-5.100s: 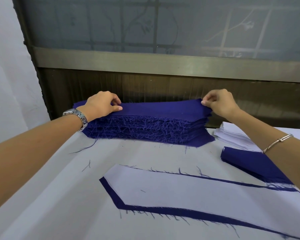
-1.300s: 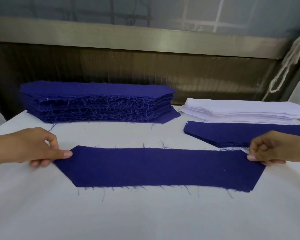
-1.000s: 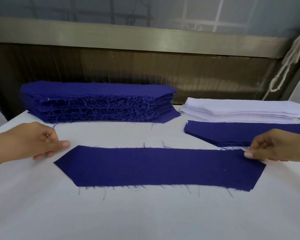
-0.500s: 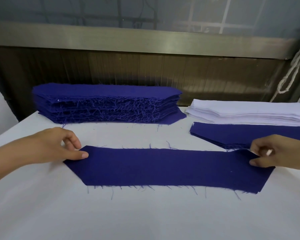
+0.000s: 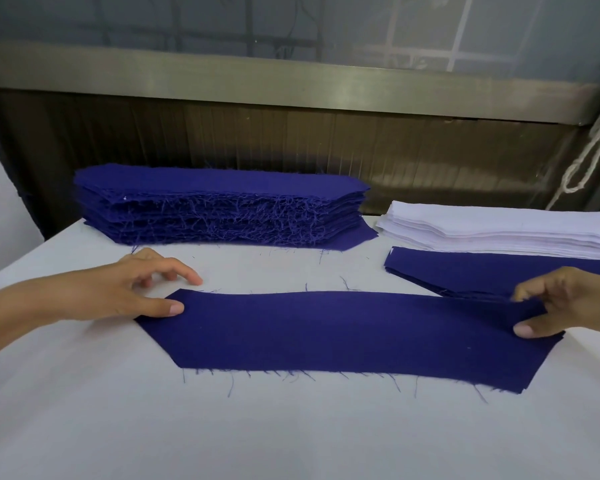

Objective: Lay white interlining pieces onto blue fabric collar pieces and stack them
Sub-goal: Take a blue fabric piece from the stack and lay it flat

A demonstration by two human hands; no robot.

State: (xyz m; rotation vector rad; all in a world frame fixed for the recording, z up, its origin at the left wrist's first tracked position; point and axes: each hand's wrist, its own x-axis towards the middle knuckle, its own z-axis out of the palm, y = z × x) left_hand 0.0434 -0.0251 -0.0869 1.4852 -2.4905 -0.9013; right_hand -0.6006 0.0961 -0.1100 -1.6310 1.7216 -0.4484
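One blue collar piece [image 5: 343, 337] lies flat across the middle of the white table [image 5: 291, 427]. My left hand [image 5: 125, 292] rests at its left tip, with the thumb pressing on the fabric and the fingers spread loosely on the table. My right hand [image 5: 575, 303] pinches the piece's right end between thumb and fingers, and that end is slightly raised. A tall stack of blue pieces [image 5: 222, 206] stands at the back left. At the back right is the white interlining stack [image 5: 499, 230], with a low pile of blue pieces [image 5: 465, 271] just in front of it.
A dark panelled wall with a metal rail [image 5: 291, 84] runs right behind the stacks. A white rope [image 5: 589, 150] hangs at the far right. The table's left edge runs diagonally by my left forearm. Loose blue threads lie around the piece.
A blue piece was taken from the tall stack and laid out flat. After letting go for a moment, my left thumb is back on its left tip and my right hand pinches its right end.
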